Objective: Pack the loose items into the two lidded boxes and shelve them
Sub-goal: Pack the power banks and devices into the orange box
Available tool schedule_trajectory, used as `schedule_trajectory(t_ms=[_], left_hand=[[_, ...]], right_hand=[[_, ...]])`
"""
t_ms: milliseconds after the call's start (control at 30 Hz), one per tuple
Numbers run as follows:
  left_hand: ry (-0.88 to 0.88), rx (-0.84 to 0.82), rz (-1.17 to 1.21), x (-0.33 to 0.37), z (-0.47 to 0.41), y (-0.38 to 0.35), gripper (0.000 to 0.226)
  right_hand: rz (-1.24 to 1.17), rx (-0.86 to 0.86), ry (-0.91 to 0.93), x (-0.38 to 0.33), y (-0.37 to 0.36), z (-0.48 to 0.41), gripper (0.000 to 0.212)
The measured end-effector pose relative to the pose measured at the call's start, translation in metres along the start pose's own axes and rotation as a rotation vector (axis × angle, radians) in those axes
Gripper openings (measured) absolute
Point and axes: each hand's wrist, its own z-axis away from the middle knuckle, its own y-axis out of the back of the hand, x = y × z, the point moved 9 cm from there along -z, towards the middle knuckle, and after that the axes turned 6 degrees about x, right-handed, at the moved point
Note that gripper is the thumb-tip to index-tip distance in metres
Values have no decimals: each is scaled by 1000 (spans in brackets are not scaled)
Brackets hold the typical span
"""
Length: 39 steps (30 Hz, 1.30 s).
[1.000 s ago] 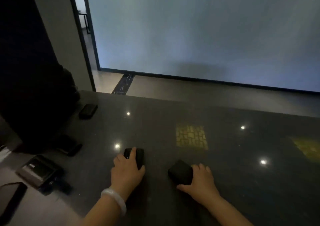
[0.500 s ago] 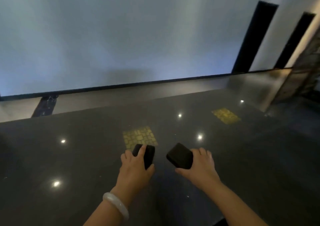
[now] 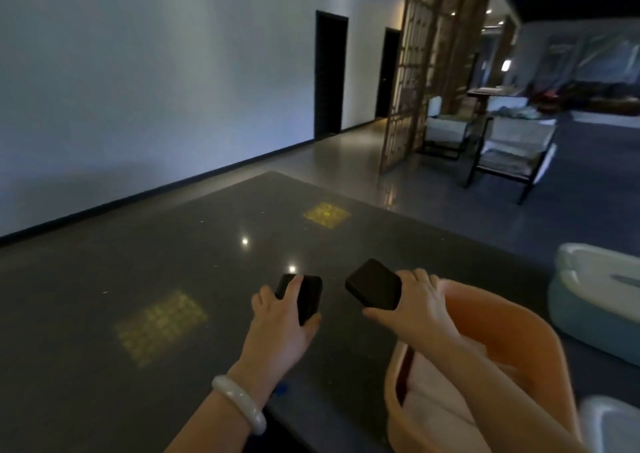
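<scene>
My left hand (image 3: 278,331) grips a small black box (image 3: 306,295) and holds it just above the dark glossy table (image 3: 138,262). A white bangle sits on that wrist. My right hand (image 3: 417,305) grips a second small black box (image 3: 375,288), tilted, a little to the right of the first. Both boxes look closed. The two boxes are apart from each other, with a narrow gap between them.
An orange chair (image 3: 485,317) stands under my right arm at the table's right edge. A light blue-green chair (image 3: 595,300) is further right. Beyond the table are a wooden lattice screen (image 3: 412,71), two white armchairs (image 3: 512,147) and dark doorways in the white wall.
My view has swung far to the right, bringing the chairs and the lattice screen into sight. Both hands have kept hold of their black boxes and lifted them off the table.
</scene>
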Motion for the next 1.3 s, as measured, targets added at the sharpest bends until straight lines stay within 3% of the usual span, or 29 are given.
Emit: schedule_trajectory(t_ms=[167, 333, 400, 533, 767, 1000, 1167, 1300], left_hand=[[-144, -78, 31, 64, -7, -40, 74], [-261, -185, 58, 109, -15, -73, 75], [-289, -235, 67, 122, -18, -86, 75], [-375, -252, 34, 137, -22, -104, 74], [-447, -286, 37, 139, -21, -125, 73], [-509, -291, 34, 144, -20, -126, 73], [-545, -278, -6, 146, -17, -127, 76], [-531, -282, -18, 144, -18, -127, 78]], right_hand=[[23, 44, -171, 83, 22, 14, 85], [-1, 12, -290, 133, 24, 28, 104], [20, -23, -308, 143, 20, 35, 98], [19, -137, -271, 145, 10, 55, 79], [-48, -315, -173, 131, -32, 84, 91], [-44, -391, -117, 118, -39, 105, 79], [-91, -545, -134, 116, -42, 111, 79], [-128, -534, -148, 122, -43, 110, 76]])
